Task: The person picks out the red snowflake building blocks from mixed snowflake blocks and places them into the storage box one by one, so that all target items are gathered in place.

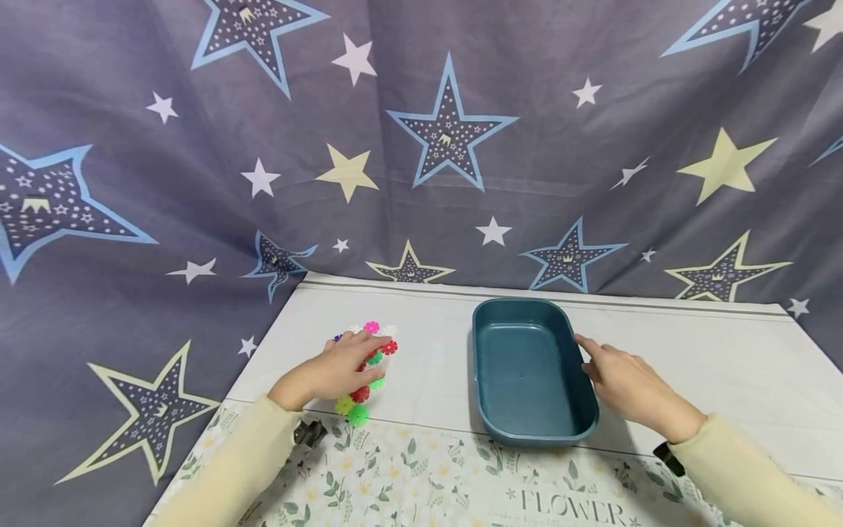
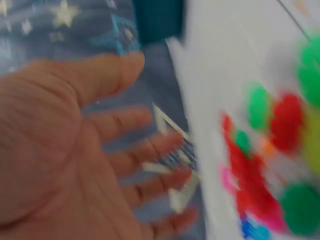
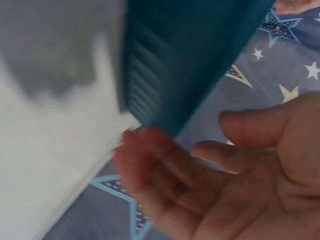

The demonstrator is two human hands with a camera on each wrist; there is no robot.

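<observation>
My left hand [image 1: 342,367] hovers, palm down with fingers spread, over a loose pile of coloured plastic snowflake discs [image 1: 359,394] on the left of the table. In the left wrist view the palm [image 2: 65,150] holds nothing, and the blurred discs [image 2: 287,122] lie off to the side below it. A dark teal rectangular bin [image 1: 527,373] stands to the right of the discs, its inside bare. Beside the bin's right wall is my right hand [image 1: 626,384], fingertips at the rim; contact is hard to confirm. The right wrist view shows that hand [image 3: 235,180] with loosely bent fingers and nothing gripped.
A white cloth [image 1: 421,351] covers the table, with a flower-printed strip [image 1: 408,476] along the near side. Behind and to the left hangs a grey star-patterned curtain [image 1: 421,212]. Each wrist wears a black strap [image 1: 309,432].
</observation>
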